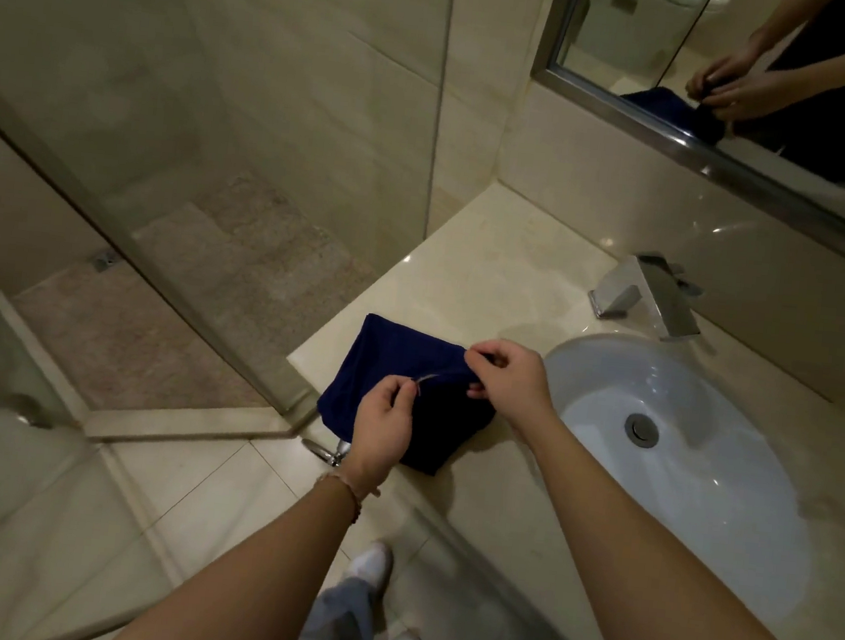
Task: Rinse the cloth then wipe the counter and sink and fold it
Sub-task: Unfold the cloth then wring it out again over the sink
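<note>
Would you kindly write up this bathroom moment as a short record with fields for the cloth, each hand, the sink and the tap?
cloth: dark blue cloth, folded, lying on the counter left of the sink
left hand: left hand over the cloth's near part, thumb and finger pinching a thin thread-like strand
right hand: right hand pinching the cloth's right edge
sink: white oval sink, drain visible, no water running
tap: chrome tap behind the sink, off
mirror: mirror reflects both hands

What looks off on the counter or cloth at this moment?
A thin pale strand is stretched between both hands: the left hand pinches one end, the right hand the other, above the folded navy cloth on the counter. Nothing spilled.
</note>
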